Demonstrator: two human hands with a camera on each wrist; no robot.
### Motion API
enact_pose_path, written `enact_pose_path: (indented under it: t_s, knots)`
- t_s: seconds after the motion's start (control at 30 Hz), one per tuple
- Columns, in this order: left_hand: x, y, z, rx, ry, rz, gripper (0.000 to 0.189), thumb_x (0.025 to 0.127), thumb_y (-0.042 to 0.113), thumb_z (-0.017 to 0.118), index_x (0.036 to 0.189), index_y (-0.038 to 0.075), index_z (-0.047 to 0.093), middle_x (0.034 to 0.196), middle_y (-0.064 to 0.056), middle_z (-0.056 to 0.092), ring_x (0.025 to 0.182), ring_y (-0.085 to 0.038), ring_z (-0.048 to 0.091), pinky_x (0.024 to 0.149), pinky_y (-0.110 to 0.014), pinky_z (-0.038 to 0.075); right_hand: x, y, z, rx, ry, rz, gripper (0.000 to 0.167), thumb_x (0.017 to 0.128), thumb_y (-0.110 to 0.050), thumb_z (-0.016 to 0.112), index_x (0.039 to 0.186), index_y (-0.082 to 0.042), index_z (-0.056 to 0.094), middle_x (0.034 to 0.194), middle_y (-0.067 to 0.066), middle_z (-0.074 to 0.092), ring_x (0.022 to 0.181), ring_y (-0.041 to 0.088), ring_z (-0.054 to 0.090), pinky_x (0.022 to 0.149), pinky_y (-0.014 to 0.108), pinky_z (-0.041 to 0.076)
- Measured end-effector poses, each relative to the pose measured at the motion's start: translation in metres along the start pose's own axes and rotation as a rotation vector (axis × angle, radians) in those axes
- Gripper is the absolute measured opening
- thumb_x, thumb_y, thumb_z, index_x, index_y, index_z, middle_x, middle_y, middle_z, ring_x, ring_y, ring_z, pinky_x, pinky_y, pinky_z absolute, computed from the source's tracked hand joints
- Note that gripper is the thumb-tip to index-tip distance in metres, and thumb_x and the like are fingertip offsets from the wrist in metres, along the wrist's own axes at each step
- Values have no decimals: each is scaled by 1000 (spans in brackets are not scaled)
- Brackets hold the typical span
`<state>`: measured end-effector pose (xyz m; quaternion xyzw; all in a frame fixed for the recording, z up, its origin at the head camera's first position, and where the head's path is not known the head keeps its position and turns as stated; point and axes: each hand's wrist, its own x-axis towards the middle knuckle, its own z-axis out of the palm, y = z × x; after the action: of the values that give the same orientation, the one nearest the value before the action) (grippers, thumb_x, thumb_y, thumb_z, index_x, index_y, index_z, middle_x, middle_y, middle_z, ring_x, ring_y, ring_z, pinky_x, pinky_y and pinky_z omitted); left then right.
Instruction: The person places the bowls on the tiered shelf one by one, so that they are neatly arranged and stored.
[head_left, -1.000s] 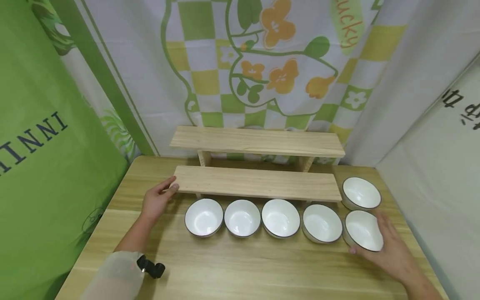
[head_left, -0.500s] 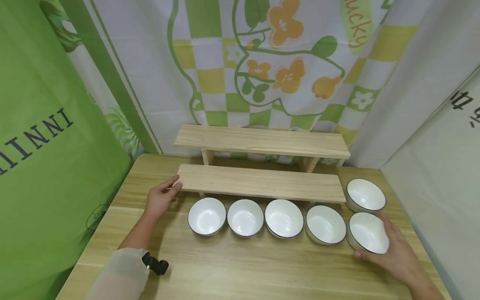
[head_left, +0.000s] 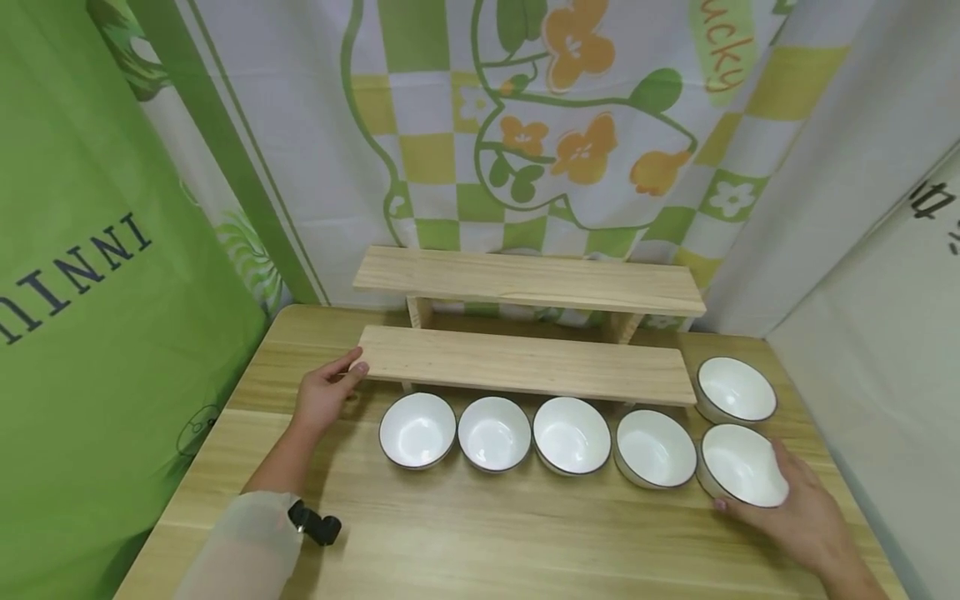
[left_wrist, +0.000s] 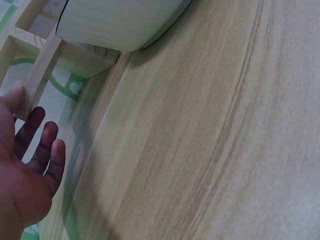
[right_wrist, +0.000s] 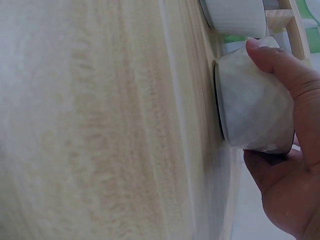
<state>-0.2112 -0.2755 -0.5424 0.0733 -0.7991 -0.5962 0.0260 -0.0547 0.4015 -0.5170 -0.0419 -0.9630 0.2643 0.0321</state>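
Note:
A two-tier wooden shelf (head_left: 525, 360) stands at the back of the table. At the left end of its lower board, my left hand (head_left: 321, 402) pinches the edge, thumb above and fingers below; the left wrist view shows the same hand (left_wrist: 27, 160) at the board's end. My right hand (head_left: 806, 510) holds a white bowl (head_left: 742, 467) with a dark rim at the front right. In the right wrist view the thumb and fingers lie round that bowl's faceted outer wall (right_wrist: 255, 105). Another white bowl (head_left: 737, 389) sits just behind it, beside the shelf's right end.
Several matching bowls, such as the leftmost bowl (head_left: 417, 431), stand upright in a row along the shelf's front. The upper board (head_left: 528, 279) lies close to a patterned curtain (head_left: 585, 125). A green cloth (head_left: 90, 333) hangs on the left, a white panel (head_left: 892, 333) on the right.
The head view has shifted slightly, so the scene sits further right in it. Both hands keep their hold on the shelf and the bowl.

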Motion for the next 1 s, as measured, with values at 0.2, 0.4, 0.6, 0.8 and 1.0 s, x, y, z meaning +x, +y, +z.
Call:
enact_pose_path:
  t_s: [0.2, 0.4, 0.6, 0.8, 1.0]
  knots:
    - [1, 1, -1, 0, -18, -1, 62, 91, 51, 78, 142, 19, 65, 142, -8, 63, 101, -25, 70, 79, -30, 60, -2, 1, -1, -4, 17, 21, 132, 74, -47, 93, 164, 2, 11, 152, 47, 28, 128, 70, 36, 95, 77, 35]
    - [1, 4, -2, 1, -31, -25, 57, 95, 42, 77, 143, 16, 63, 146, -8, 60, 99, -18, 69, 82, -32, 60, -2, 1, -8, 15, 21, 39, 128, 75, -46, 92, 164, 1, 14, 154, 44, 29, 126, 69, 39, 92, 72, 36]
    - [-11, 24, -3, 24, -33, -37, 52, 99, 32, 74, 144, 9, 61, 148, -11, 57, 94, -4, 66, 86, -39, 60, -2, -2, -14, 25, 26, 44, 126, 75, -48, 92, 165, -1, 16, 152, 44, 34, 128, 66, 38, 91, 71, 36]
    - [-20, 37, -3, 2, -44, -20, 52, 99, 30, 74, 143, 6, 61, 148, -12, 57, 94, -1, 67, 86, -37, 60, -1, -5, -19, 42, 28, 32, 125, 75, -44, 93, 165, -3, 16, 147, 47, 36, 127, 65, 38, 92, 71, 35]
    - [-9, 22, -2, -19, -36, -31, 54, 98, 33, 76, 143, 8, 62, 148, -8, 57, 93, 3, 64, 83, -33, 60, 3, -8, -24, 66, 14, 21, 123, 77, -41, 92, 166, -5, 15, 154, 44, 31, 132, 66, 34, 98, 75, 31]
